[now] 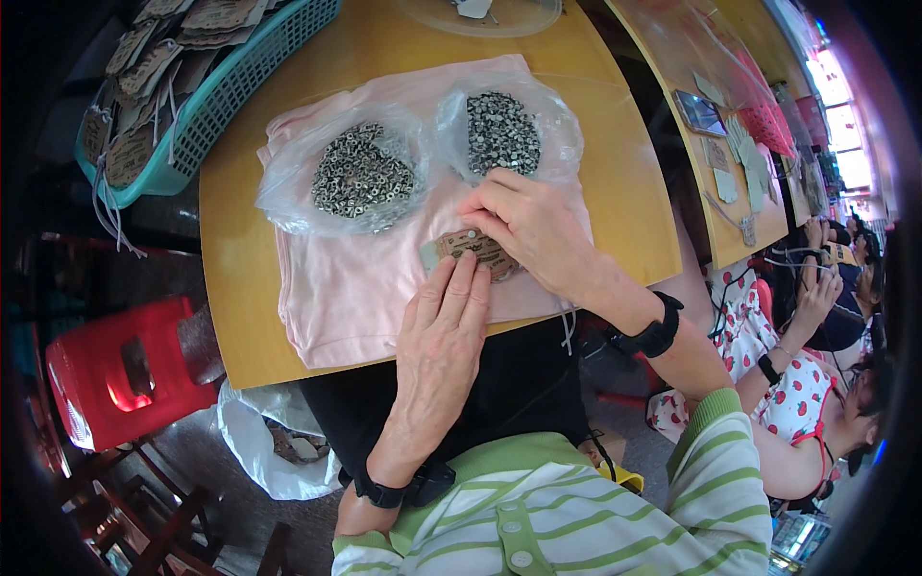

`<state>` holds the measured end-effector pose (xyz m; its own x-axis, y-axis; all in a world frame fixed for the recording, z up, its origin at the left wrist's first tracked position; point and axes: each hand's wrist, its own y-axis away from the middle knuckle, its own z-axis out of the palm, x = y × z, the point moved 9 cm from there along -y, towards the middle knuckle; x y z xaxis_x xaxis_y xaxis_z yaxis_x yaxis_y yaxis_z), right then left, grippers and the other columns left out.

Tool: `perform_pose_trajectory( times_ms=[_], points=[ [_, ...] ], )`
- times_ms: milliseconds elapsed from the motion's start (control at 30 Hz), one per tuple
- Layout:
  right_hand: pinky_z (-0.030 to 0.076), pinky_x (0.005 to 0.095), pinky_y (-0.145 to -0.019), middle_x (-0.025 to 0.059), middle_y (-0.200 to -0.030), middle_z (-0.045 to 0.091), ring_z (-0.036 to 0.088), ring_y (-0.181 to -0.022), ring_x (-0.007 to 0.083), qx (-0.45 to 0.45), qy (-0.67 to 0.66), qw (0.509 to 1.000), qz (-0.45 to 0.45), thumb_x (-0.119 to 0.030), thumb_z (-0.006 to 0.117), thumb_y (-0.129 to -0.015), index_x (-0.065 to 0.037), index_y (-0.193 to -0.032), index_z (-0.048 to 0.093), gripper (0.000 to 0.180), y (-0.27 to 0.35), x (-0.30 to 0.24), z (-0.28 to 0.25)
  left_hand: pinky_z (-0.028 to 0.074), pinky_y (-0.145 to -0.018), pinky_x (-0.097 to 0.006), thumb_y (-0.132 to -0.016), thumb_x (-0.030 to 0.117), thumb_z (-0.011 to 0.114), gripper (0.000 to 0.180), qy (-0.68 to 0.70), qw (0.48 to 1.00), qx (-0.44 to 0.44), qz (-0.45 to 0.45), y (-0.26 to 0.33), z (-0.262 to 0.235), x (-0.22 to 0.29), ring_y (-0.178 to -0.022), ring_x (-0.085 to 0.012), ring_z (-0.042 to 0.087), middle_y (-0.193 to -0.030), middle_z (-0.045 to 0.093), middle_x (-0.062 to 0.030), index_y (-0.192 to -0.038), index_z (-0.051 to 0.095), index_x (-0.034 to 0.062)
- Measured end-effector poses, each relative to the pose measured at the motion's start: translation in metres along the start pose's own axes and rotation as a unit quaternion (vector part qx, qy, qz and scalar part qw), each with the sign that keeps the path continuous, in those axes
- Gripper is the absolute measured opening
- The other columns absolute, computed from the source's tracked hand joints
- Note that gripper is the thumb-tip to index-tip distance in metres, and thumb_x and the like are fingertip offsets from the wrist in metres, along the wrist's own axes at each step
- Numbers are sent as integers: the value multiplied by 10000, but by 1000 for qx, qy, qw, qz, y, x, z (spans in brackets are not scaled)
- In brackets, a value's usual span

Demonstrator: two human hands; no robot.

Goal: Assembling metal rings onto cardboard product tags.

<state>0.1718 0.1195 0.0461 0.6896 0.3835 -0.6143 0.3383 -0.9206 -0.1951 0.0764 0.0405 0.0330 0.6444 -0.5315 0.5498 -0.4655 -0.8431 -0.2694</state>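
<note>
Item by item, fingers first: the left hand (444,331) lies flat with fingers straight and close together, tips pressing the lower edge of a brown card tag (473,249); nothing is clasped, the palm faces down and the forearm runs back toward the lower edge, a black wristband (382,492) at the wrist. Right hand (523,223): fingers curled, tips bunched at the tag's upper edge where a small metal piece sits; whether they pinch it or merely press on it cannot be told. Its wrist bends inward from the right, carrying a black watch strap (656,334). Tag: lying on a folded pale pink garment (346,288), near the garment's middle, between the two hands. Garment: spread on a yellow wooden tabletop (615,182). Two clear plastic bags of small metal fittings, left bag (360,176) and right bag (501,130), rest on the garment's upper part, just beyond the right hand. Teal plastic basket (226,91) of further brown tags stands at the table's upper left corner. Red plastic stool (115,370) below left. Another person in a strawberry-print top (788,394) sits to the right.
</note>
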Motion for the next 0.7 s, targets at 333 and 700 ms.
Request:
perform_pose_trajectory(
  times_ms=[333,700],
  points=[
    [476,360,-640,134,-861,560,581,-738,307,-21,-48,998,26,-44,604,-837,-6,-861,588,48,1,-8,4,415,-959,-396,-762,21,607,469,12,999,18,-25,1,-4,-3,-1196,-308,460,-1286,477,-154,-1225,535,9],
    [459,205,-615,25,-853,571,558,-719,75,-89,-209,970,87,-48,623,-865,0,-909,669,79,-2,-1,22,412,-957,-384,-772,19,605,454,24,999,26,-26,2,-2,-5,-1173,-296,474,-1270,494,-136,-1223,553,25]
  ],
)
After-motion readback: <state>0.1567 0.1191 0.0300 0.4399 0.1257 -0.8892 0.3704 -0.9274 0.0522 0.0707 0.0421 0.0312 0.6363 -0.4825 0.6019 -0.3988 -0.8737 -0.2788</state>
